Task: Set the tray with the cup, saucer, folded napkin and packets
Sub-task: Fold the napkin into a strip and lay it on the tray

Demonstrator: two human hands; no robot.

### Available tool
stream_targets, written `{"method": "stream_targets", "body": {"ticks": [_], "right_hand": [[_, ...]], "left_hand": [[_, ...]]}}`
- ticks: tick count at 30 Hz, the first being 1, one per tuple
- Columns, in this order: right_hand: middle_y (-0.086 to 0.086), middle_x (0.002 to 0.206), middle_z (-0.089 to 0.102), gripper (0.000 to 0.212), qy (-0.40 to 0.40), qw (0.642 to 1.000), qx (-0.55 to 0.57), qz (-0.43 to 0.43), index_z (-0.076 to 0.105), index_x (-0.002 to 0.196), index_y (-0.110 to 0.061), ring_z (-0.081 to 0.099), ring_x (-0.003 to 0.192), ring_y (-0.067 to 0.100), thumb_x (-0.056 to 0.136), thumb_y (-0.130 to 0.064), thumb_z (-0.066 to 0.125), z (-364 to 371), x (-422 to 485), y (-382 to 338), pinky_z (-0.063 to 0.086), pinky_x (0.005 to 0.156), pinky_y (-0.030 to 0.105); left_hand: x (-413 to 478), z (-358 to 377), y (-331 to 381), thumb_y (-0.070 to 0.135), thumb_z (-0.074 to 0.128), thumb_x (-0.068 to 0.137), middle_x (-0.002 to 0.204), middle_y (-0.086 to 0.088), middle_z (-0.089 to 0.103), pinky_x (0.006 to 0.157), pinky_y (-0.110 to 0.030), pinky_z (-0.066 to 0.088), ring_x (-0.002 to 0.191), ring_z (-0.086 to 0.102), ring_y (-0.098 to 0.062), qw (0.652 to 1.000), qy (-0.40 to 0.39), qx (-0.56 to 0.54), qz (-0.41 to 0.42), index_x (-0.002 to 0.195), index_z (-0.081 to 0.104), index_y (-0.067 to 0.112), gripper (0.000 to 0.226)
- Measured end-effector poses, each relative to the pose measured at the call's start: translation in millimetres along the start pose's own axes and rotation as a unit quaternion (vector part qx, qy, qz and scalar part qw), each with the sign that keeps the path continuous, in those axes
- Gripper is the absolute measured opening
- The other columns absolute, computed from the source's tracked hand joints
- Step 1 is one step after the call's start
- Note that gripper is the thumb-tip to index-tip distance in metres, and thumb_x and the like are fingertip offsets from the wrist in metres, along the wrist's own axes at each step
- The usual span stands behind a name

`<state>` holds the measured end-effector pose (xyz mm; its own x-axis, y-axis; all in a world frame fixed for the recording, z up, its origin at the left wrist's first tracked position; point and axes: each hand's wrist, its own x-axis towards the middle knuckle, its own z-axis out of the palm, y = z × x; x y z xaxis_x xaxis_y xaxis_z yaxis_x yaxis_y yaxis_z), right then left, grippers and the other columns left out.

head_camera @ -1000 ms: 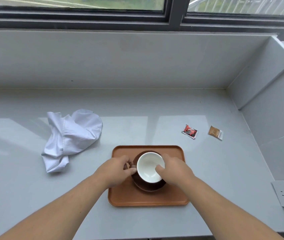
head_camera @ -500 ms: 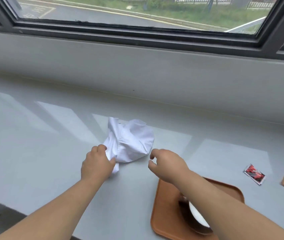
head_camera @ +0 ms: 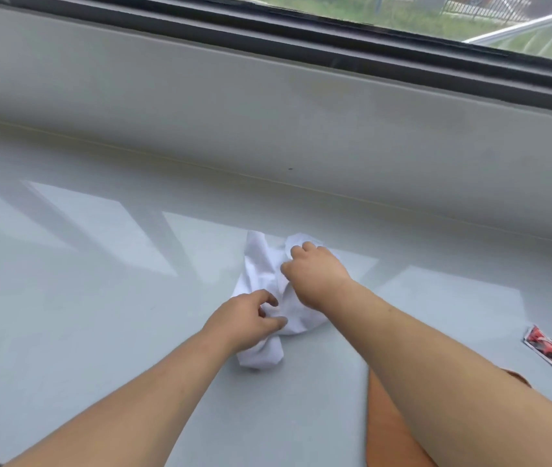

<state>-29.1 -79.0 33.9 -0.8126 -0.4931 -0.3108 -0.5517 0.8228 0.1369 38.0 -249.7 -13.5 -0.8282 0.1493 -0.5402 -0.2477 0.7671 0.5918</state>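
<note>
A crumpled white napkin (head_camera: 261,274) lies on the grey counter (head_camera: 99,315). My left hand (head_camera: 246,320) pinches its near end between thumb and fingers. My right hand (head_camera: 315,276) rests on its far part with fingers curled into the cloth. A strip of the brown tray (head_camera: 385,423) shows at the lower right, mostly under my right forearm. The cup and saucer are out of sight. A red packet (head_camera: 542,345) lies on the counter at the right edge.
A grey wall (head_camera: 267,112) rises behind the counter, with a dark window frame (head_camera: 301,38) on top. Bright window reflections cross the counter on the left.
Both hands left the cup on the tray and came to the napkin. My right hand has landed on the cloth and my left has pinched its near end. The view swung left.
</note>
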Motion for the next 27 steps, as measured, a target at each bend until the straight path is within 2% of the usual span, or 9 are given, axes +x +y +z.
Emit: {"method": "stream_targets", "body": {"ticks": [3, 7, 12, 15, 18, 20, 22, 25, 27], "right_hand": [[0.007, 0.115, 0.057, 0.023, 0.067, 0.996, 0.062, 0.004, 0.075, 0.106, -0.021, 0.047, 0.114, 0.032, 0.092, -0.026, 0.057, -25.0, -11.0, 0.3, 0.041, 0.086, 0.036], [0.007, 0.137, 0.059, 0.023, 0.148, 0.979, 0.134, -0.029, 0.083, 0.097, -0.026, 0.029, 0.148, 0.038, 0.091, -0.038, 0.065, -93.1, -32.2, 13.5, 0.023, 0.123, 0.049], [0.002, 0.141, 0.057, 0.037, 0.118, 0.989, 0.089, -0.012, 0.08, 0.088, -0.023, 0.024, 0.153, 0.026, 0.096, -0.054, 0.06, -178.5, -65.0, 67.6, 0.015, 0.126, 0.046], [-0.003, 0.128, 0.061, 0.025, 0.085, 0.991, 0.103, -0.007, 0.057, 0.081, -0.029, 0.021, 0.154, 0.022, 0.096, -0.047, 0.064, -198.8, -86.8, 93.7, 0.015, 0.126, 0.045], [-0.002, 0.103, 0.065, 0.017, 0.112, 0.977, 0.18, 0.03, 0.051, 0.078, -0.022, 0.039, 0.145, 0.023, 0.092, -0.025, 0.061, -205.8, -98.8, 101.2, 0.035, 0.116, 0.042], [-0.003, 0.078, 0.061, 0.014, 0.152, 0.952, 0.25, 0.091, 0.05, 0.074, -0.021, 0.062, 0.101, 0.03, 0.084, -0.02, 0.059, -211.5, -102.5, 106.3, 0.05, 0.073, 0.034], [-0.005, 0.068, 0.054, 0.019, 0.186, 0.932, 0.282, 0.129, 0.045, 0.07, -0.023, 0.052, 0.069, 0.025, 0.08, -0.019, 0.06, -214.3, -104.2, 117.7, 0.038, 0.053, 0.031], [-0.011, 0.078, 0.059, 0.015, 0.169, 0.924, 0.302, 0.161, 0.051, 0.089, -0.028, 0.055, 0.071, 0.013, 0.083, -0.018, 0.06, -206.5, -108.3, 134.3, 0.043, 0.061, 0.032], [-0.009, 0.083, 0.061, 0.018, 0.132, 0.932, 0.286, 0.182, 0.059, 0.1, -0.028, 0.057, 0.077, 0.02, 0.085, -0.017, 0.059, -190.7, -107.8, 139.7, 0.044, 0.068, 0.031]], "left_hand": [[-2.3, -23.8, 20.5, 0.078, 0.062, 0.065, 0.097, 0.014, 0.065, 0.064, -0.03, 0.048, 0.087, 0.065, -0.008, 0.999, 0.036, 0.02, 0.034, 0.115, 0.057, 0.048, 0.058], [-4.7, -79.9, 77.4, 0.044, 0.062, 0.08, 0.083, 0.008, 0.061, 0.065, -0.033, 0.051, 0.084, 0.063, -0.021, 0.985, 0.092, 0.042, 0.138, 0.081, 0.059, 0.039, 0.005], [-29.8, -180.2, 148.6, 0.035, 0.071, 0.087, 0.076, 0.014, 0.062, 0.065, -0.031, 0.046, 0.08, 0.059, -0.018, 0.968, 0.121, 0.137, 0.173, 0.074, 0.058, 0.034, 0.019], [-55.6, -231.9, 180.3, 0.025, 0.068, 0.09, 0.079, 0.013, 0.065, 0.06, -0.028, 0.042, 0.075, 0.059, -0.012, 0.954, 0.158, 0.164, 0.194, 0.078, 0.06, 0.033, 0.017], [-80.6, -261.1, 207.0, 0.021, 0.064, 0.09, 0.082, 0.013, 0.07, 0.064, -0.03, 0.043, 0.079, 0.061, -0.015, 0.939, 0.188, 0.185, 0.22, 0.078, 0.057, 0.036, 0.021], [-93.6, -270.8, 218.4, 0.028, 0.066, 0.093, 0.082, 0.011, 0.069, 0.068, -0.033, 0.042, 0.081, 0.061, -0.022, 0.924, 0.209, 0.221, 0.233, 0.082, 0.055, 0.036, 0.018], [-101.5, -278.5, 221.8, 0.032, 0.067, 0.094, 0.078, 0.01, 0.065, 0.068, -0.034, 0.04, 0.08, 0.058, -0.027, 0.904, 0.235, 0.261, 0.245, 0.086, 0.053, 0.036, 0.016], [-106.7, -289.5, 214.8, 0.036, 0.069, 0.093, 0.068, 0.015, 0.053, 0.067, -0.034, 0.037, 0.075, 0.053, -0.029, 0.886, 0.27, 0.288, 0.244, 0.084, 0.053, 0.034, 0.019], [-103.7, -292.9, 203.4, 0.036, 0.07, 0.093, 0.066, 0.015, 0.05, 0.065, -0.034, 0.036, 0.073, 0.051, -0.029, 0.886, 0.279, 0.292, 0.228, 0.078, 0.05, 0.033, 0.024]]}}
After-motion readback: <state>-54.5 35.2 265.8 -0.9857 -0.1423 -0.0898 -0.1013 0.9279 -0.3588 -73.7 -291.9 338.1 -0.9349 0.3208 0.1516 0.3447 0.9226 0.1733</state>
